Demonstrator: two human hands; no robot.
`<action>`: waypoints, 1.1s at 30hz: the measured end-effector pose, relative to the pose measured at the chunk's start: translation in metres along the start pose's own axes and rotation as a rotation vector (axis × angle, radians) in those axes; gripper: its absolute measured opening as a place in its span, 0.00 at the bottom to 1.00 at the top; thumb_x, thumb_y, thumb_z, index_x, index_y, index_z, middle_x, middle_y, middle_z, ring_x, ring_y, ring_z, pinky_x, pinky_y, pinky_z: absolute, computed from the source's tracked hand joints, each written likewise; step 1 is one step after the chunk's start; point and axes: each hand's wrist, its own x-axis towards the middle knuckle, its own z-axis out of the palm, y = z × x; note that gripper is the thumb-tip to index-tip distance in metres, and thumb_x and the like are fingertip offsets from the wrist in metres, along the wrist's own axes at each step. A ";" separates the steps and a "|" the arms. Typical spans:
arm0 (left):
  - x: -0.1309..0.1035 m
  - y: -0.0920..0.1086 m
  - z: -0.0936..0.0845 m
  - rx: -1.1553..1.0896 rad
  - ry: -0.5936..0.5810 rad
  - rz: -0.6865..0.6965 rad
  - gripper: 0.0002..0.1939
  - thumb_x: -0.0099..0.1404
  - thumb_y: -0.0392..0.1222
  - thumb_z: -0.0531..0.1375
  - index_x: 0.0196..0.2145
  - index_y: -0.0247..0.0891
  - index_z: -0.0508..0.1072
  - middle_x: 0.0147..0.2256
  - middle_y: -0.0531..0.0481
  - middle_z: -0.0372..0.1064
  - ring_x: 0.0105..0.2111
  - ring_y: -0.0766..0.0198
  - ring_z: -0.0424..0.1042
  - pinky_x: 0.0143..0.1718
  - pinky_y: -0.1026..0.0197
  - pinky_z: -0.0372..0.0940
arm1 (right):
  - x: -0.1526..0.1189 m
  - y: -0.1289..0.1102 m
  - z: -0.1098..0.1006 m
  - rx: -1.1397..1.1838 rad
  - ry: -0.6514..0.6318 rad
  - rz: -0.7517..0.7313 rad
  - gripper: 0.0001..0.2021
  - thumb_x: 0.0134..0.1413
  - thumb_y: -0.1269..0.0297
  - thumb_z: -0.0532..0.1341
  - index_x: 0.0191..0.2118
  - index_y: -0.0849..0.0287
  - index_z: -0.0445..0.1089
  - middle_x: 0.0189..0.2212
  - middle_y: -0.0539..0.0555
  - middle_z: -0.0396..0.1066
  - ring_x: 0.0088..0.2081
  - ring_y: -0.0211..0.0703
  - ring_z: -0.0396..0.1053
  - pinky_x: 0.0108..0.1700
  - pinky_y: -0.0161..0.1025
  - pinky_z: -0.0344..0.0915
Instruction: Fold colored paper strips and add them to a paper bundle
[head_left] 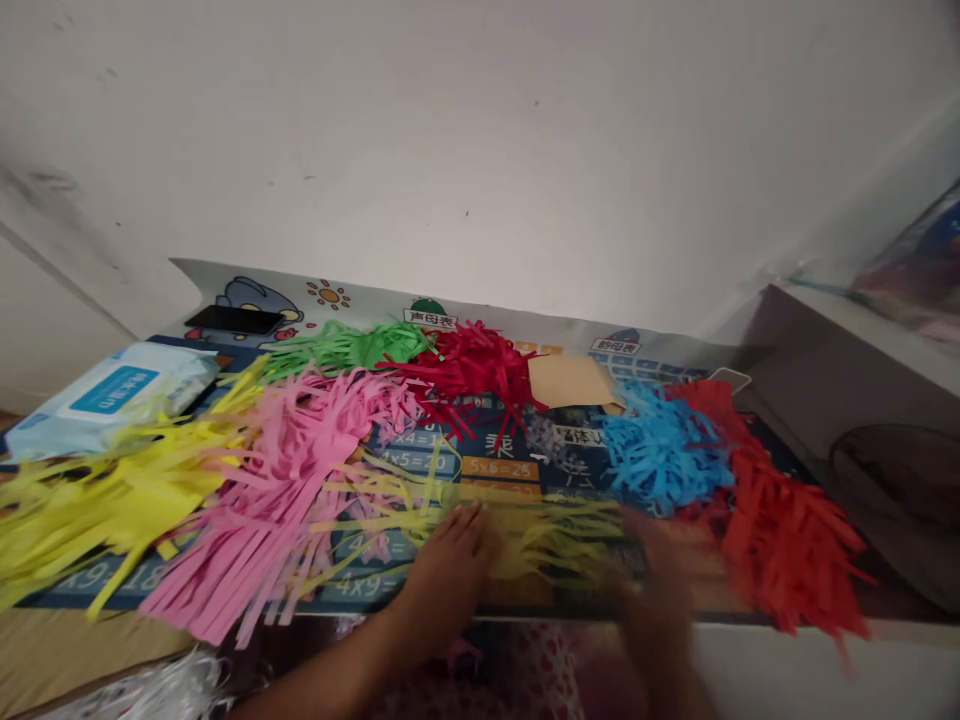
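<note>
Fringed yellow paper lies at the front of the printed desk mat, its strips spread to both sides. My left hand rests on the middle of it with fingers pressed together; what they grip, if anything, is hidden. At the right end of the yellow strips, my right hand is smeared by motion. Pink fringed paper lies left of my left hand, with more yellow fringe farther left. Blue fringe and red fringe lie to the right.
Green fringe, dark red fringe and a tan paper piece lie along the back. A wipes pack and black phone are at the left. A dark box stands right. The wall rises behind.
</note>
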 end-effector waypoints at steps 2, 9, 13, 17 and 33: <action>0.001 -0.001 0.000 -0.009 -0.014 0.010 0.39 0.55 0.49 0.65 0.61 0.32 0.60 0.64 0.30 0.51 0.65 0.44 0.51 0.64 0.42 0.46 | -0.017 -0.019 0.031 -0.057 -0.329 -0.286 0.22 0.54 0.60 0.60 0.55 0.56 0.66 0.54 0.60 0.69 0.56 0.56 0.65 0.60 0.62 0.52; -0.016 -0.031 0.001 -0.130 0.207 -0.084 0.18 0.62 0.31 0.56 0.48 0.41 0.73 0.50 0.44 0.74 0.52 0.56 0.71 0.63 0.47 0.49 | 0.000 -0.012 0.054 -0.037 -0.481 -0.333 0.12 0.61 0.70 0.52 0.40 0.53 0.73 0.37 0.53 0.77 0.40 0.46 0.73 0.49 0.47 0.58; -0.019 -0.048 -0.014 -0.221 0.346 -0.124 0.12 0.63 0.36 0.59 0.43 0.45 0.76 0.40 0.49 0.78 0.41 0.58 0.75 0.54 0.50 0.58 | 0.014 -0.013 0.050 -0.041 -0.518 -0.142 0.12 0.62 0.63 0.53 0.32 0.54 0.72 0.31 0.51 0.76 0.36 0.46 0.71 0.43 0.43 0.58; -0.007 -0.049 -0.024 -0.256 0.376 -0.254 0.10 0.66 0.45 0.58 0.32 0.45 0.79 0.29 0.52 0.77 0.33 0.60 0.73 0.45 0.53 0.58 | 0.027 -0.025 0.061 -0.143 -0.547 0.009 0.17 0.62 0.59 0.55 0.23 0.55 0.69 0.21 0.49 0.71 0.28 0.44 0.69 0.37 0.40 0.56; 0.022 -0.049 -0.022 0.016 0.302 -0.437 0.08 0.59 0.40 0.60 0.23 0.40 0.74 0.22 0.48 0.70 0.30 0.56 0.70 0.47 0.48 0.58 | 0.040 -0.016 0.081 -0.307 -0.572 -0.011 0.07 0.55 0.61 0.62 0.27 0.54 0.71 0.28 0.49 0.74 0.31 0.45 0.69 0.38 0.41 0.55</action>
